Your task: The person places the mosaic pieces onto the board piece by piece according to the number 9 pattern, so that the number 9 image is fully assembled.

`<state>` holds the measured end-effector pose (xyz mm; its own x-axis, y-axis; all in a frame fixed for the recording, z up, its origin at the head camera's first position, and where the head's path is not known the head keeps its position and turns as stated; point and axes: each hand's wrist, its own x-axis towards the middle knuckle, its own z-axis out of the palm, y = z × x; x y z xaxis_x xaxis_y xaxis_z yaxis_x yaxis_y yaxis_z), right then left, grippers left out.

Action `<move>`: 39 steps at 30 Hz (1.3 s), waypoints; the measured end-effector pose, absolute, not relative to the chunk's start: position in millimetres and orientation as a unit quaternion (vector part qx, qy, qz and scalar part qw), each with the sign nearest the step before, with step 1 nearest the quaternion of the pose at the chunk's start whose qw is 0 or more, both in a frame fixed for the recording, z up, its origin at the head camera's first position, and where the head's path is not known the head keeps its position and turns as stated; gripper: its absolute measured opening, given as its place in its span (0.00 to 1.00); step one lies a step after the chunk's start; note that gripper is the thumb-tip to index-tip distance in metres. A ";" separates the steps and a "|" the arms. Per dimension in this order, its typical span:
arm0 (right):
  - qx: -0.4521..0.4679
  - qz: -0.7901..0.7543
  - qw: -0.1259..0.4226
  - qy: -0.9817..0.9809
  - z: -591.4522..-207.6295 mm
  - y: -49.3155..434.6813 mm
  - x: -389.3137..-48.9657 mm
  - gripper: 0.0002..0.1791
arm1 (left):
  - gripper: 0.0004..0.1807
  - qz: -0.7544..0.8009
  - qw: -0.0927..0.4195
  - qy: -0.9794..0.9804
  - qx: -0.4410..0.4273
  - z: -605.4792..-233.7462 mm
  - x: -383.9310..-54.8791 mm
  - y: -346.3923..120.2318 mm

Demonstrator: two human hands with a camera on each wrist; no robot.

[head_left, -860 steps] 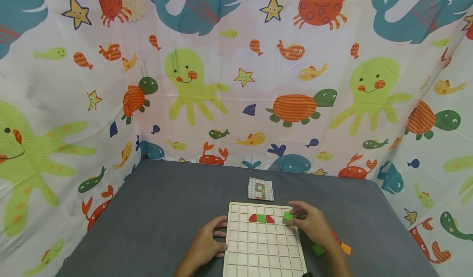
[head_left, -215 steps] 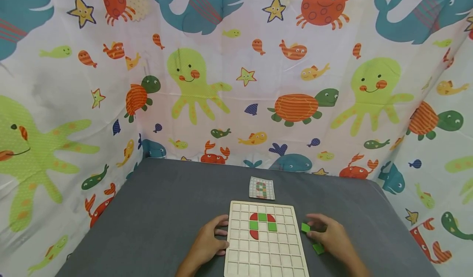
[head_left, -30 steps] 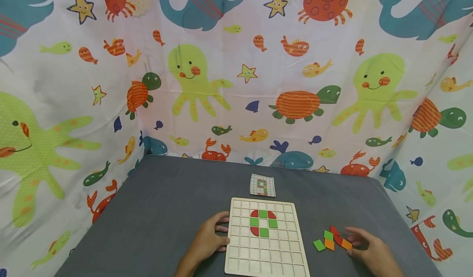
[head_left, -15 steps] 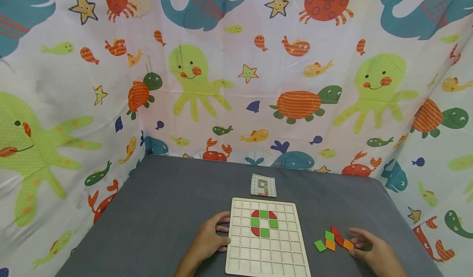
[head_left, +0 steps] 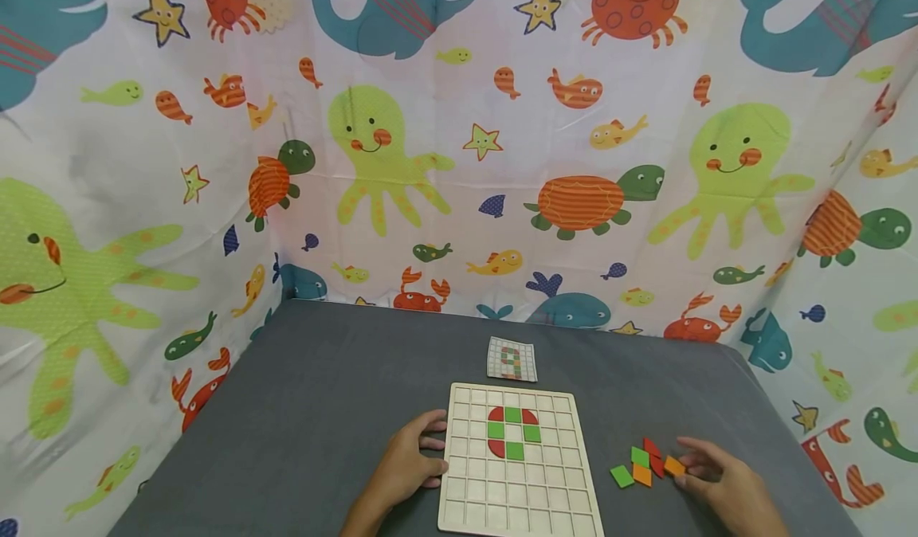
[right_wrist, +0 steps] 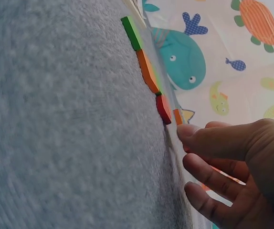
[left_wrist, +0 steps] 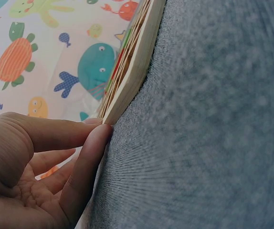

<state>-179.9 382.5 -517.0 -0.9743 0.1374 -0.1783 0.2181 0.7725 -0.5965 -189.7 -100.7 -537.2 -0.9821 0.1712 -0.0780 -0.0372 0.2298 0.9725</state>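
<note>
A pale wooden grid board (head_left: 516, 493) lies on the grey cloth, with red quarter-round tiles and green square tiles set in its upper cells. My left hand (head_left: 403, 461) holds the board's left edge, thumb and fingertips against the wood in the left wrist view. To the right, my right hand (head_left: 727, 485) pinches an orange square tile (head_left: 674, 466) between thumb and index finger; the thumb hides part of that tile (right_wrist: 178, 116) in the right wrist view. Just left of it lie loose green tiles (head_left: 621, 476), another orange tile (head_left: 641, 474) and red tiles (head_left: 656, 465).
A small card (head_left: 511, 359) printed with a coloured grid pattern lies behind the board. Grey cloth (head_left: 344, 378) covers the table. A curtain (head_left: 459, 226) with sea animals stands around the back and sides.
Since 28.7 seconds ago, green and red tiles have been added on the board, below the top row. In the last second, the right hand has shifted the orange tile slightly up, away from the red one.
</note>
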 end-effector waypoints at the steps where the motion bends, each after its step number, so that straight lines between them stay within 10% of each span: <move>1: 0.092 -0.325 0.057 0.940 -516.6 380.9 -180.0 0.31 | 0.43 0.618 0.084 0.780 0.042 -537.0 -189.6 -100.5; 39: -0.036 -0.413 -0.001 0.910 -515.7 272.8 -195.6 0.31 | 0.43 0.618 0.085 0.780 0.044 -533.6 -186.8 -100.3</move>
